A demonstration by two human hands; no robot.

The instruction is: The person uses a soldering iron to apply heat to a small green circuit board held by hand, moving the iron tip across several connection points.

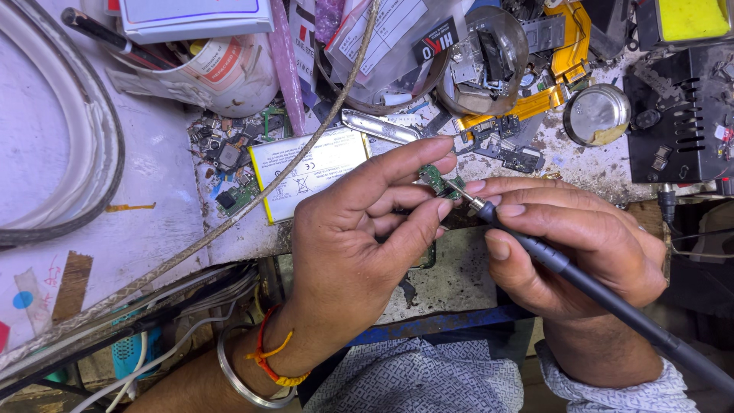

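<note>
My left hand point(367, 229) pinches a tiny green circuit board point(434, 178) between thumb and fingertips, just above the workbench edge. My right hand point(566, 245) grips a dark soldering iron point(581, 279) like a pen. Its metal tip point(457, 189) touches the small board. The iron's handle and cord run off toward the lower right. A red-and-orange thread and a metal bangle point(245, 382) circle my left wrist.
A flat white phone battery point(306, 164) lies behind my left hand among loose board scraps point(229, 164). Metal tweezers point(378, 126), a round metal tin point(596, 115), a black soldering station point(680, 107), orange flex cables point(550, 84), a white cup point(222, 73) and a braided cable point(229, 222) crowd the bench.
</note>
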